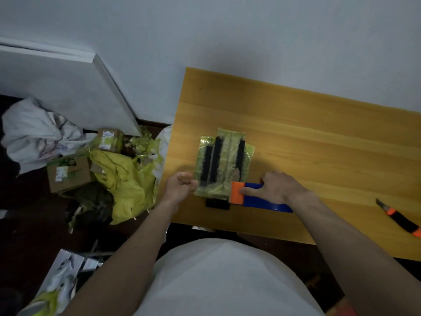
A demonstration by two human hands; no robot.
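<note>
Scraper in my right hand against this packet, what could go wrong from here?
1. The scraper has its orange edge pointing toward the left hand, which pinches the packet; a slip could hit that hand.
2. The packet lies near the corner of the table, so a hard push might slide it off.
3. The knife lies beside the right forearm, blade apparently out; the arm could catch it.

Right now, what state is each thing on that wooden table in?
Yellow-green plastic packet with black strips: lying flat.
Blue plastic scraper with orange blade: blade against the packet's near edge.
Orange-and-black utility knife: lying untouched, blade extended.
Left hand: pinches the packet's left edge.
Right hand: holds the scraper.
</note>
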